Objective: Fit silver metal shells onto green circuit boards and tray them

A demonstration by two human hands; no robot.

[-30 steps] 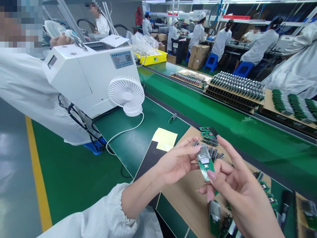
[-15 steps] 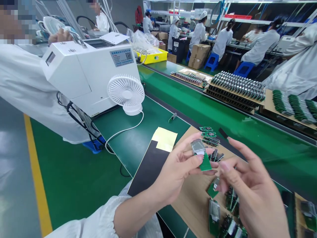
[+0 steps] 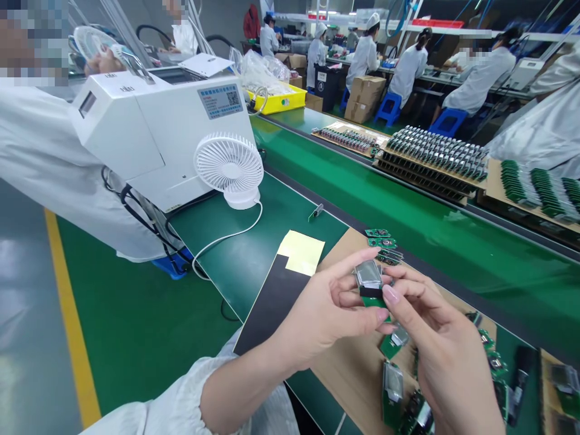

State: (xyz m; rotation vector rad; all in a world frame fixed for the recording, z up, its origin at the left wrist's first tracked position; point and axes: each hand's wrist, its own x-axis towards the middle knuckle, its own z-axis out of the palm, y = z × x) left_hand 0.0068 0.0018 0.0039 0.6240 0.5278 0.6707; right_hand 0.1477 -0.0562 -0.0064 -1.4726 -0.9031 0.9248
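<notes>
My left hand (image 3: pixel 333 308) is closed on the edges of a small green circuit board (image 3: pixel 370 301) with a square display (image 3: pixel 369 273) on it. A black strip (image 3: pixel 370 292) lies across the board along the display's lower edge. At the strip's right end, the thumb and fingers of my right hand (image 3: pixel 446 347) pinch it against the board. Beneath both hands, a brown cardboard sheet (image 3: pixel 347 362) carries several similar boards (image 3: pixel 392 383), partly hidden by my right hand. Left of my hands is a black sheet (image 3: pixel 272 308) with a yellow backing piece (image 3: pixel 303 252).
A white fan (image 3: pixel 229 169) and a white machine (image 3: pixel 158 133) stand at the left, with a person beside the machine. Past the green belt (image 3: pixel 344 181), trays of boards (image 3: pixel 437 151) are stacked. A black pen-like tool (image 3: pixel 519 383) lies at the right.
My right hand has moved left to the board, bringing the black strip from its fingertip onto the board below the display. My left hand still holds the board.
</notes>
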